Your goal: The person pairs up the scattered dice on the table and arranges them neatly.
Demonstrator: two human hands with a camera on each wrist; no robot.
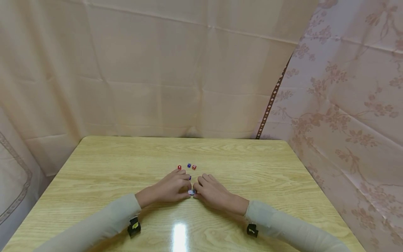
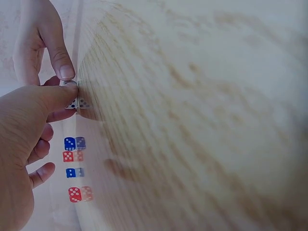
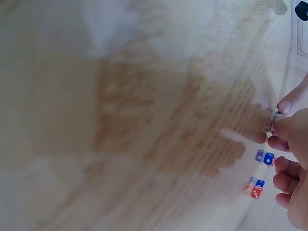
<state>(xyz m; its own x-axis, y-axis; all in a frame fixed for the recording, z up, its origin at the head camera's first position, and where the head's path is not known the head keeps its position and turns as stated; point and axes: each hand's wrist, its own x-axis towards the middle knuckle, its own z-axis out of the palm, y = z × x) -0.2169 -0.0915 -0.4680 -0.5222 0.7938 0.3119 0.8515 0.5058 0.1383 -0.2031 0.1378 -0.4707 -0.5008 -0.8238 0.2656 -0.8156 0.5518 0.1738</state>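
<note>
Two-handed handling of small dice. We see the left hand and the right hand meeting low over the table, thumb and forefinger of each pinching from opposite sides at a white die; whether a second is pressed against it we cannot tell, since fingers hide the join. A blue die lies just beyond; farther off rest a red die, another blue one and another red one. We judge the step in hand to be fine alignment between the fingertips; the next move seemingly calls for even, light pressure, then a level release.
</note>
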